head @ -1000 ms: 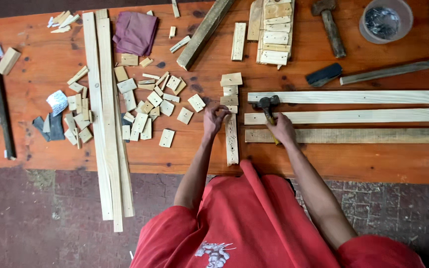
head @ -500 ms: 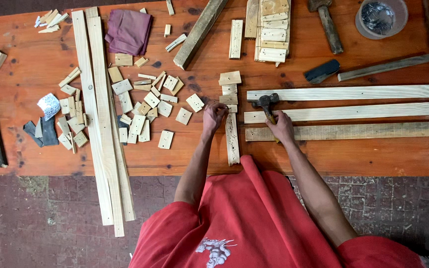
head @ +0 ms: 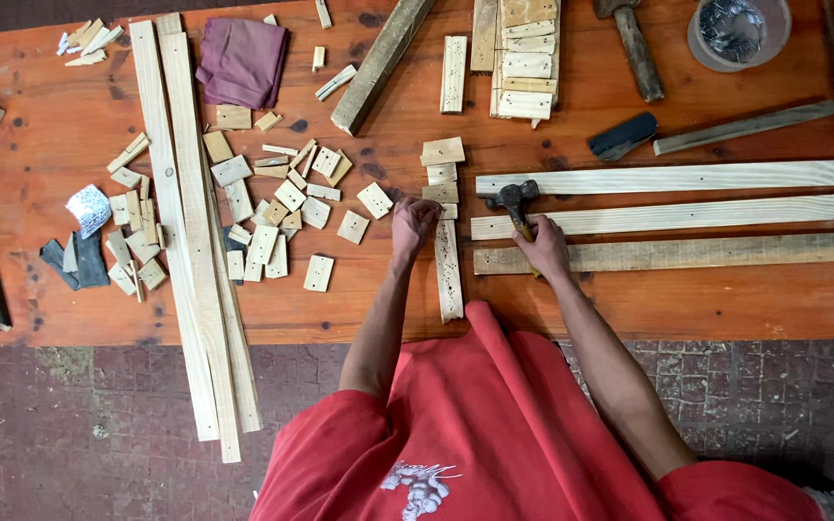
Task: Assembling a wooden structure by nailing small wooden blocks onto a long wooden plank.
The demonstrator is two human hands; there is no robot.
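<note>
Right hand (head: 544, 246) closed around the handle of a hammer (head: 515, 201); dark head points away from the body, resting at the near ends of three long slats (head: 687, 212) that run off to the right. Left hand (head: 413, 220) curled, fingertips pressed down at the upper end of a short slat (head: 448, 270); whether it pinches a nail there cannot be told, too small. Short slat lies upright in the view, between the two hands, lower end near the tabletop (head: 50, 125) edge; small holes dot its face. Just above it, a column of small cut blocks (head: 442, 172), touching end to end.

Left of the left hand: scattered offcuts (head: 287, 198), loose and close-packed; further left, two long boards (head: 190, 241) overhanging the tabletop edge toward the brick floor. Purple cloth (head: 243, 60) at the far side. Far right: a second hammer (head: 634, 43), a clear tub of nails (head: 737, 31), a dark block (head: 624, 135) and a flat bar (head: 745, 125).

Risk, as judged: left fingertips sit near the hammer head; a glancing blow could catch them. Short slat is held by finger pressure only; it could skid or twist when struck. Stacked blocks above could be knocked out of line; overhanging boards could tip if nudged.
</note>
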